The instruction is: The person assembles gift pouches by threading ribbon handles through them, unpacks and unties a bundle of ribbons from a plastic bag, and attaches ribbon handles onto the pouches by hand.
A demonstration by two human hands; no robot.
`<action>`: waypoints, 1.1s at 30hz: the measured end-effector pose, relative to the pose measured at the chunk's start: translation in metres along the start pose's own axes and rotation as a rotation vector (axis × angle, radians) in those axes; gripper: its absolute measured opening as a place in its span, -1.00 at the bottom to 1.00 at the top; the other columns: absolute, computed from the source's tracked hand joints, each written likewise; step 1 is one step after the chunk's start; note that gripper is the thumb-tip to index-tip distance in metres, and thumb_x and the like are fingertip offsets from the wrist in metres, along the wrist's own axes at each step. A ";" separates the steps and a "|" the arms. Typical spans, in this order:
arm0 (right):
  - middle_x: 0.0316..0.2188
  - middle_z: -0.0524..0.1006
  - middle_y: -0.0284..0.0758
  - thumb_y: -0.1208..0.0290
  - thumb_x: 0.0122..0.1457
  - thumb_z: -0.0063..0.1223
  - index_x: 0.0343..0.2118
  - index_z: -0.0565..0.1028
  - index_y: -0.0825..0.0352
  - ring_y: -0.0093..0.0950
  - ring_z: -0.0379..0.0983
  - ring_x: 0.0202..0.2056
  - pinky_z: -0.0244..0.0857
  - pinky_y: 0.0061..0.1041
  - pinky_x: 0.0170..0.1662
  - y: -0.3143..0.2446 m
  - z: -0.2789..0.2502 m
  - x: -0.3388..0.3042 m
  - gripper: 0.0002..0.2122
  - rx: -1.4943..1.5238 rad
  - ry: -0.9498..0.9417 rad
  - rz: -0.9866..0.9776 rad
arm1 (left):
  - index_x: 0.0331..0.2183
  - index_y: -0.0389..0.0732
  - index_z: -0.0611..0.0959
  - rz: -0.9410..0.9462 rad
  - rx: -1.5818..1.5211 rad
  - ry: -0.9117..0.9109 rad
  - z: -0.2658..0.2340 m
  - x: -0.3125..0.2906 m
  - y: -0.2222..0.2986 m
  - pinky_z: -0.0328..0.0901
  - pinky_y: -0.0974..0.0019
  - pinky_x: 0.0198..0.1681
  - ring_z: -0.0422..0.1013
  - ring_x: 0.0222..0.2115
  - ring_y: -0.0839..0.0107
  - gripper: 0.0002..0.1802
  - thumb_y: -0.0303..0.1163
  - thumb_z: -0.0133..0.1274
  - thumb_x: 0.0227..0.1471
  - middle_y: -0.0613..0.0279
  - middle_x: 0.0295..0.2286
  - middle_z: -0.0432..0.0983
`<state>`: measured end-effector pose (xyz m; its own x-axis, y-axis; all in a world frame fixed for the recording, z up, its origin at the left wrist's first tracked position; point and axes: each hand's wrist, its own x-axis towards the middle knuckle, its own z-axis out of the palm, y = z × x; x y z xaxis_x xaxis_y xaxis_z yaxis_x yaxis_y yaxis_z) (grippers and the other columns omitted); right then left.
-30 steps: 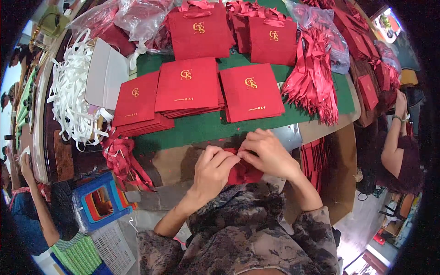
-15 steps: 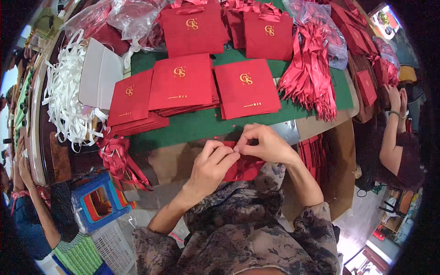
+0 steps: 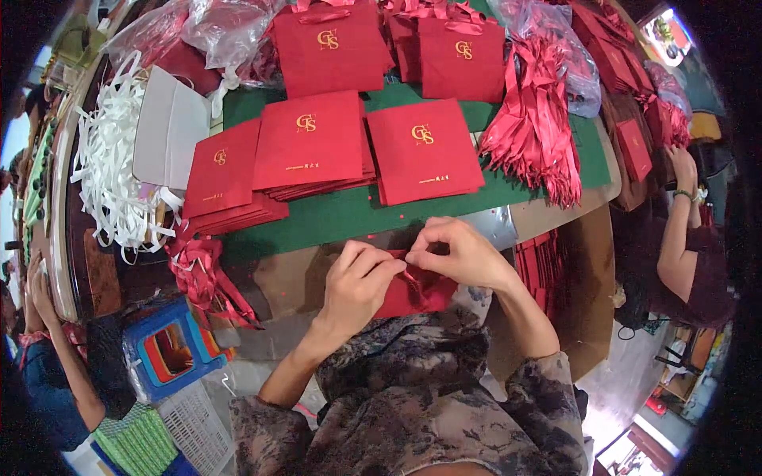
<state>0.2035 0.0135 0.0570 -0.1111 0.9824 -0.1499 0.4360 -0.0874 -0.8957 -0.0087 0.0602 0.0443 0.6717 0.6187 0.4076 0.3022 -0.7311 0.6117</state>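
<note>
A red paper bag (image 3: 406, 303) rests at my lap, just below the table edge. A shiny red ribbon (image 3: 414, 279) runs down over it from between my fingers. My left hand (image 3: 355, 285) is closed, thumb and forefinger pinching the ribbon near the bag's upper edge. Right beside it, my right hand (image 3: 459, 252) holds thumb and forefinger pressed together at the same edge; what lies in that pinch is too small to make out. The fingertips hide part of the bag's upper edge.
Stacked red bags (image 3: 309, 143) lie on the green mat (image 3: 317, 224) ahead. Red ribbons (image 3: 533, 127) are heaped at right, white ribbons (image 3: 119, 159) at left, with another red bundle (image 3: 202, 274) hanging off the edge. A cardboard box (image 3: 583, 317) holds red bags. Co-workers' arms (image 3: 679, 230) show at both sides.
My hands, which were nearly touching, have moved slightly apart. The left one has shifted a little left, and more of the ribbon shows between them.
</note>
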 end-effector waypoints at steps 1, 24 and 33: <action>-0.52 0.53 -0.25 0.35 0.04 0.23 -0.47 0.64 0.30 -0.29 0.50 -0.34 0.34 -0.34 -0.23 -0.001 0.000 -0.001 -0.87 0.001 0.000 0.000 | -0.40 -0.16 0.72 0.020 0.006 0.012 0.001 0.000 -0.001 0.39 0.25 -0.30 0.41 -0.34 0.23 -0.77 -0.59 0.26 -0.24 0.27 -0.43 0.53; -0.46 0.55 -0.29 0.45 -0.03 0.22 -0.52 0.58 0.37 -0.44 0.47 -0.43 0.31 -0.46 -0.30 0.023 0.011 0.001 -0.90 0.102 0.125 0.040 | -0.44 -0.19 0.65 0.044 -0.123 -0.056 0.004 0.019 -0.003 0.36 0.23 -0.26 0.38 -0.33 0.20 -0.82 -0.47 0.31 -0.19 0.25 -0.41 0.50; -0.45 0.40 -0.47 0.50 0.13 0.19 -0.43 0.56 0.38 -0.70 0.30 -0.43 0.18 -0.65 -0.36 0.012 0.010 0.003 -0.93 0.141 0.352 0.128 | -0.43 -0.22 0.65 -0.248 -0.163 -0.048 0.015 0.016 0.001 0.32 0.22 -0.34 0.38 -0.42 0.22 -0.83 -0.44 0.31 -0.13 0.22 -0.49 0.49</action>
<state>0.1995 0.0135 0.0417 0.2594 0.9565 -0.1333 0.2968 -0.2103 -0.9315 0.0122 0.0651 0.0416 0.6234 0.7553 0.2025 0.3504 -0.5013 0.7912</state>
